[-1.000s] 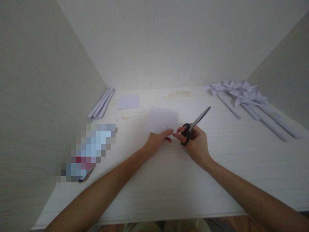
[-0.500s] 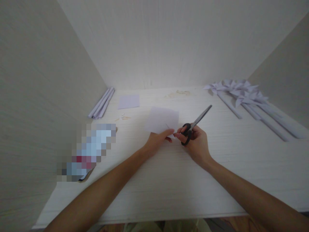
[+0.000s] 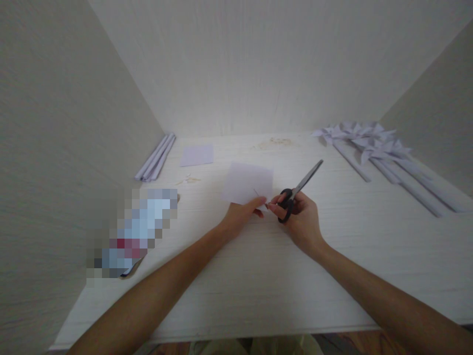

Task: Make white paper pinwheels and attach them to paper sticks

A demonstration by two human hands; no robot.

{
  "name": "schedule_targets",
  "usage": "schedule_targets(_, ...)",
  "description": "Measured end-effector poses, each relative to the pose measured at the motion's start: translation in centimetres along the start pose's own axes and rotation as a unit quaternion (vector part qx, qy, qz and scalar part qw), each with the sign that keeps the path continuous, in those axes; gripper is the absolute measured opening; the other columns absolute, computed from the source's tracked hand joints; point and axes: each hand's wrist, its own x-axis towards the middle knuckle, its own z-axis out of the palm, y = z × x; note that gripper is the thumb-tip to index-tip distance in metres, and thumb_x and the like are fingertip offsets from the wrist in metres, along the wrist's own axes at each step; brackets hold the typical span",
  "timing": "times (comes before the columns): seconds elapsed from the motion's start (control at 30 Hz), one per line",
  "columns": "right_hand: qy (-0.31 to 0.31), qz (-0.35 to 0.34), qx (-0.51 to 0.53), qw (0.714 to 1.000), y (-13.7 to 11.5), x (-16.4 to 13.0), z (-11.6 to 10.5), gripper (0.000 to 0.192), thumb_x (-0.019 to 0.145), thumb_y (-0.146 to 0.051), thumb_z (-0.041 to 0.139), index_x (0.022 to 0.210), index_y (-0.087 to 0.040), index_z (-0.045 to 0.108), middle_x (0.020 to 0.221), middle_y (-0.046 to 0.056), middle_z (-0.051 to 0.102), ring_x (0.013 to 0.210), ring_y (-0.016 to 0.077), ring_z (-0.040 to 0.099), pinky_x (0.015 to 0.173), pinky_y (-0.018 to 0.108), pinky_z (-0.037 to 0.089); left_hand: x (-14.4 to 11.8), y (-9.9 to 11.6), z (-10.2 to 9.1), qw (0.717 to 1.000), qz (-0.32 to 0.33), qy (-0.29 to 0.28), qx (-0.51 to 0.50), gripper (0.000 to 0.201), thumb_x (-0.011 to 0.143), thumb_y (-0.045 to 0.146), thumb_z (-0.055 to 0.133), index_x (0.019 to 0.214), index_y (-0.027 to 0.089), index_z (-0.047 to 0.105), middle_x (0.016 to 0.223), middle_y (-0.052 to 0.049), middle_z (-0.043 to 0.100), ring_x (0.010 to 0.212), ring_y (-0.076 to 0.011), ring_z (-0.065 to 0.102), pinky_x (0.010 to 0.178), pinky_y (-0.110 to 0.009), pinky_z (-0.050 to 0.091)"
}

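My left hand (image 3: 242,213) pinches the near edge of a pale, roughly square sheet of paper (image 3: 248,181), thumb on top. A short dark slit shows in the sheet just beyond the thumb. My right hand (image 3: 301,217) holds a pair of scissors (image 3: 293,195) by the black handles, with the closed blades pointing away to the upper right, clear of the paper. Its thumb and fingertip meet at the sheet's near right corner, close to the left thumb. What those fingertips pinch there is partly hidden.
Paper pinwheels on rolled sticks (image 3: 384,148) lie at the right. Rolled paper sticks (image 3: 157,158) rest by the left wall, near another square sheet (image 3: 197,155). Small sticks (image 3: 190,179) and a pale pile of bits (image 3: 277,143) lie farther back. A blurred phone (image 3: 142,231) is at left.
Almost nothing differs. Both hands, the sheet and the scissors keep nearly the same place; the scissors' tip has shifted very slightly left.
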Motion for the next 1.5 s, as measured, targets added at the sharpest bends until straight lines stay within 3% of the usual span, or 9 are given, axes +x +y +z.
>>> schedule_targets(0.2,0.008,0.009,0.000,1.000,-0.1,0.0,0.0,0.023,0.053,-0.015,0.071,0.065,-0.017,0.051,0.063,-0.003,0.058,0.052,0.0069,0.051,0.045,0.018,0.039,0.2,-0.3,0.0,1.000,0.001,0.017,-0.009,0.014,0.056,0.026,0.064,0.060,0.014,0.058,0.066,-0.001,0.059,0.051,-0.0083,0.050,0.044,-0.020,0.043)
schedule_targets(0.33,0.015,0.039,0.013,0.999,-0.1,0.1,0.0,0.020,0.057,-0.019,0.068,0.065,-0.018,0.050,0.061,-0.005,0.058,0.041,0.0040,0.043,0.035,0.016,0.032,0.2,-0.4,0.0,1.000,0.012,0.003,-0.006,0.014,0.058,0.027,0.063,0.061,0.014,0.058,0.065,-0.001,0.058,0.056,-0.0092,0.052,0.044,-0.019,0.042)
schedule_targets(0.67,0.018,0.035,0.002,0.999,0.1,0.3,0.0,0.021,0.057,-0.020,0.068,0.066,-0.017,0.050,0.063,-0.004,0.058,0.039,0.0033,0.041,0.032,0.016,0.031,-0.2,-0.1,-0.4,0.992,0.035,-0.038,0.115,0.017,0.067,0.033,0.055,0.062,0.017,0.058,0.064,0.002,0.059,0.051,-0.0082,0.051,0.054,-0.022,0.045)
schedule_targets(0.87,0.028,0.026,0.000,0.999,-0.1,0.3,0.0,0.022,0.056,-0.021,0.069,0.066,-0.017,0.049,0.061,-0.004,0.056,0.040,0.0033,0.041,0.035,0.017,0.032,-0.5,0.2,-0.5,0.981,0.018,-0.011,0.193,0.026,0.067,0.041,0.055,0.054,0.018,0.059,0.055,0.001,0.058,0.054,-0.0108,0.054,0.064,-0.025,0.046)
schedule_targets(0.93,0.034,0.021,-0.004,0.999,-0.2,0.3,0.0,0.022,0.056,-0.021,0.069,0.066,-0.018,0.050,0.060,-0.005,0.056,0.039,0.0032,0.040,0.035,0.017,0.032,-0.4,0.1,-0.3,0.986,0.030,-0.010,0.163,0.025,0.065,0.041,0.056,0.058,0.018,0.060,0.061,0.000,0.061,0.056,-0.0115,0.055,0.059,-0.025,0.047)
schedule_targets(1.07,0.052,0.008,-0.017,0.998,-0.1,0.5,-0.1,0.023,0.055,-0.022,0.069,0.065,-0.017,0.050,0.061,-0.004,0.056,0.042,0.0042,0.043,0.037,0.017,0.033,0.1,-0.1,0.0,0.999,0.043,0.012,0.007,0.028,0.061,0.038,0.062,0.078,0.015,0.060,0.082,-0.004,0.063,0.063,-0.0126,0.057,0.052,-0.024,0.050)
schedule_targets(1.17,0.061,0.008,-0.020,0.998,0.0,0.7,-0.2,0.023,0.056,-0.022,0.070,0.065,-0.017,0.050,0.062,-0.003,0.056,0.041,0.0037,0.041,0.035,0.017,0.031,0.6,-0.2,-0.3,0.994,0.063,0.057,-0.072,0.032,0.062,0.038,0.060,0.081,0.012,0.058,0.080,-0.006,0.062,0.064,-0.0130,0.057,0.051,-0.024,0.050)
schedule_targets(1.3,0.075,0.006,-0.025,0.997,0.2,0.9,-0.4,0.021,0.057,-0.022,0.069,0.065,-0.017,0.050,0.063,-0.003,0.056,0.041,0.0037,0.040,0.034,0.016,0.029,1.2,-0.2,-1.1,0.982,0.101,0.122,-0.105,0.027,0.060,0.033,0.063,0.076,0.012,0.057,0.070,-0.002,0.059,0.059,-0.0098,0.055,0.048,-0.020,0.048)
schedule_targets(1.5,0.125,-0.009,0.013,0.992,0.5,1.5,-0.7,0.020,0.058,-0.024,0.068,0.064,-0.017,0.050,0.059,-0.005,0.053,0.038,0.0029,0.038,0.031,0.016,0.028,1.2,-0.7,-1.4,0.994,0.085,0.041,-0.053,0.019,0.056,0.028,0.065,0.067,0.012,0.062,0.068,-0.001,0.062,0.057,-0.0093,0.054,0.048,-0.020,0.046)
